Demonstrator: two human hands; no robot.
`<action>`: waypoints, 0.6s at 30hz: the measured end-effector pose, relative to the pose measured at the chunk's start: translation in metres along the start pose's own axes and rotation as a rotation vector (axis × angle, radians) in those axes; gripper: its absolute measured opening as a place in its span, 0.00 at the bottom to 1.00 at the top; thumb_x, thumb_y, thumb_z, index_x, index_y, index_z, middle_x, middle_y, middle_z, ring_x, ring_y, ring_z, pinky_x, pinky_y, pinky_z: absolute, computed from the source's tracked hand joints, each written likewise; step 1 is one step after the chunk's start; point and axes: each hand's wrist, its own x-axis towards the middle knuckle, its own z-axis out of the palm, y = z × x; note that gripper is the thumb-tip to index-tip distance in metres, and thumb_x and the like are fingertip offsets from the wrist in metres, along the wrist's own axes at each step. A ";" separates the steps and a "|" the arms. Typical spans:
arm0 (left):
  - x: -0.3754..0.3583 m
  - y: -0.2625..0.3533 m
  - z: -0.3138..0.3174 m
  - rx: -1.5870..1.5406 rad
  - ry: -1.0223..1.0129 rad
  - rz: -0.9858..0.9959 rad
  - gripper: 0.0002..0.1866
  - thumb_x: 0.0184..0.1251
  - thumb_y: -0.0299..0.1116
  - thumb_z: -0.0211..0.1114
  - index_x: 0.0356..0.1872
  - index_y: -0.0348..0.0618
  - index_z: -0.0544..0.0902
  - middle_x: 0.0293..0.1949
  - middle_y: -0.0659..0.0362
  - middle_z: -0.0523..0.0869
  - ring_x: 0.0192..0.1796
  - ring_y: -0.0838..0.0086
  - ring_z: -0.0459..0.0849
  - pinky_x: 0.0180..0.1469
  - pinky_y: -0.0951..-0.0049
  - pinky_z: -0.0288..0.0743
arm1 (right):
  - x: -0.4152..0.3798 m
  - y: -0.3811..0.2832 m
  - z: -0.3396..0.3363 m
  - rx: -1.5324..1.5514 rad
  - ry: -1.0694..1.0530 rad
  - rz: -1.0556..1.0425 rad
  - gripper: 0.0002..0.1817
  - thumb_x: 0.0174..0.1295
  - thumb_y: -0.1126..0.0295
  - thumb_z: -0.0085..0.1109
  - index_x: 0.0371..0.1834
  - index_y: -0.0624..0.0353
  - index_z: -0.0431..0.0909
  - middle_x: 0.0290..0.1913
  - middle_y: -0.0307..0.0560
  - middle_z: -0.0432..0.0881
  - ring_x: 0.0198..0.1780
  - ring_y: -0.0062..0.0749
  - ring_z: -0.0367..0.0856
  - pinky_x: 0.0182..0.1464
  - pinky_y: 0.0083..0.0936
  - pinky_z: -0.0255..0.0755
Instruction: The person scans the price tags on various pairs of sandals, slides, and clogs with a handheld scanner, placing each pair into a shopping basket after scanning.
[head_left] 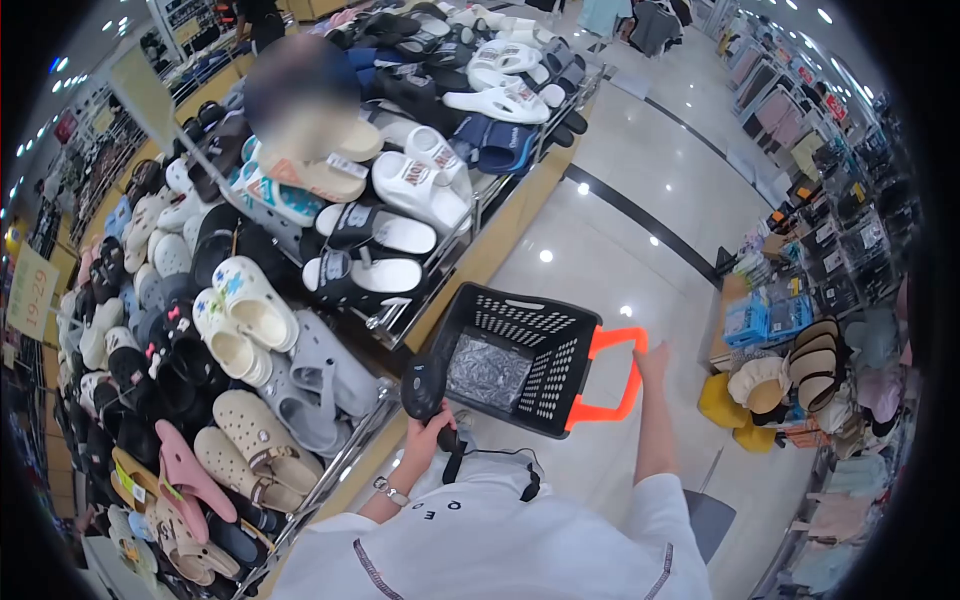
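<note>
Closed round a black sandal-like item [424,385] is my left hand [428,434], beside the shoe display. My right hand [652,362] grips the orange handle [630,390] of a black shopping basket [555,372]. In the basket lies something in clear, crinkled wrapping [488,368]. The basket stands out to the right of the black item, against the edge of the display.
On the left a display rack [385,405] is heaped with clogs and slides, including white floral clogs [245,310]. A price sign [33,290] stands far left. Hats [815,365] and packaged goods [765,320] hang or lie on the right, across the shiny floor [600,250].
</note>
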 end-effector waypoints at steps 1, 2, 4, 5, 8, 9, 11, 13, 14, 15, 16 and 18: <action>0.008 0.000 0.008 0.015 -0.018 -0.010 0.10 0.58 0.25 0.56 0.41 0.36 0.72 0.29 0.61 0.75 0.30 0.78 0.75 0.35 0.77 0.69 | 0.016 0.036 0.027 0.079 -0.159 0.097 0.30 0.41 0.64 0.64 0.47 0.71 0.66 0.46 0.61 0.69 0.47 0.46 0.73 0.43 0.39 0.70; 0.016 0.001 0.017 0.018 -0.022 -0.010 0.10 0.58 0.25 0.56 0.41 0.36 0.72 0.29 0.61 0.75 0.30 0.78 0.75 0.35 0.77 0.69 | 0.029 0.059 0.043 0.160 -0.319 0.192 0.25 0.42 0.65 0.63 0.41 0.71 0.70 0.34 0.58 0.78 0.36 0.42 0.80 0.31 0.34 0.74; 0.028 -0.001 0.038 0.046 -0.039 -0.026 0.10 0.58 0.25 0.57 0.41 0.36 0.72 0.29 0.61 0.75 0.30 0.78 0.75 0.35 0.77 0.70 | -0.002 0.021 0.010 0.810 -0.572 0.484 0.12 0.45 0.68 0.57 0.28 0.66 0.71 0.17 0.45 0.73 0.15 0.32 0.72 0.19 0.27 0.69; 0.033 -0.003 0.051 0.043 -0.033 -0.027 0.10 0.58 0.25 0.57 0.41 0.36 0.72 0.29 0.61 0.75 0.30 0.78 0.75 0.35 0.77 0.70 | 0.000 0.021 0.015 0.804 -0.576 0.482 0.12 0.45 0.68 0.57 0.28 0.66 0.71 0.17 0.45 0.73 0.15 0.32 0.72 0.19 0.27 0.69; 0.039 -0.014 0.087 0.105 0.018 0.003 0.09 0.57 0.26 0.55 0.38 0.38 0.72 0.25 0.61 0.74 0.28 0.77 0.74 0.35 0.77 0.67 | -0.001 0.040 0.024 0.881 -0.477 0.436 0.07 0.45 0.70 0.54 0.23 0.62 0.70 0.12 0.40 0.68 0.09 0.23 0.64 0.14 0.22 0.64; 0.038 -0.019 0.101 0.073 0.045 0.018 0.09 0.56 0.26 0.55 0.39 0.38 0.71 0.25 0.61 0.74 0.28 0.77 0.74 0.35 0.77 0.67 | 0.001 0.041 0.020 0.908 -0.454 0.458 0.07 0.46 0.70 0.54 0.22 0.61 0.69 0.12 0.38 0.65 0.09 0.22 0.62 0.14 0.22 0.63; 0.030 -0.032 0.124 0.041 0.088 0.025 0.09 0.56 0.27 0.55 0.39 0.38 0.71 0.25 0.61 0.74 0.28 0.77 0.74 0.35 0.77 0.67 | 0.005 0.056 0.013 0.922 -0.444 0.485 0.06 0.46 0.71 0.54 0.21 0.60 0.68 0.12 0.36 0.63 0.10 0.21 0.60 0.13 0.22 0.62; 0.024 -0.049 0.145 0.042 0.133 0.078 0.10 0.56 0.27 0.55 0.40 0.39 0.71 0.26 0.61 0.74 0.29 0.77 0.74 0.36 0.77 0.67 | 0.017 0.075 0.005 0.948 -0.418 0.511 0.06 0.47 0.72 0.54 0.21 0.58 0.67 0.13 0.36 0.64 0.10 0.21 0.59 0.14 0.21 0.60; 0.021 -0.059 0.154 0.034 0.146 0.081 0.10 0.56 0.27 0.55 0.40 0.39 0.71 0.26 0.61 0.74 0.29 0.77 0.74 0.36 0.77 0.67 | 0.025 0.081 0.003 0.937 -0.427 0.502 0.06 0.47 0.72 0.54 0.21 0.58 0.67 0.13 0.36 0.64 0.10 0.21 0.59 0.14 0.21 0.60; 0.017 -0.067 0.162 0.030 0.159 0.076 0.10 0.56 0.27 0.55 0.40 0.39 0.71 0.26 0.61 0.74 0.29 0.77 0.74 0.36 0.78 0.67 | 0.031 0.087 0.000 0.950 -0.409 0.504 0.06 0.47 0.73 0.54 0.21 0.58 0.67 0.13 0.36 0.64 0.10 0.21 0.59 0.14 0.21 0.60; 0.011 -0.075 0.169 0.029 0.171 0.069 0.11 0.56 0.27 0.55 0.40 0.39 0.71 0.26 0.61 0.73 0.29 0.77 0.74 0.36 0.78 0.67 | 0.036 0.093 -0.002 0.961 -0.392 0.510 0.06 0.47 0.73 0.54 0.20 0.58 0.67 0.13 0.36 0.63 0.10 0.20 0.59 0.14 0.21 0.60; 0.003 -0.084 0.186 0.006 0.177 0.082 0.10 0.56 0.27 0.56 0.40 0.38 0.71 0.27 0.62 0.74 0.29 0.78 0.74 0.35 0.78 0.67 | 0.053 0.097 -0.009 1.004 -0.384 0.494 0.06 0.47 0.73 0.55 0.21 0.59 0.67 0.14 0.36 0.64 0.10 0.20 0.59 0.14 0.21 0.60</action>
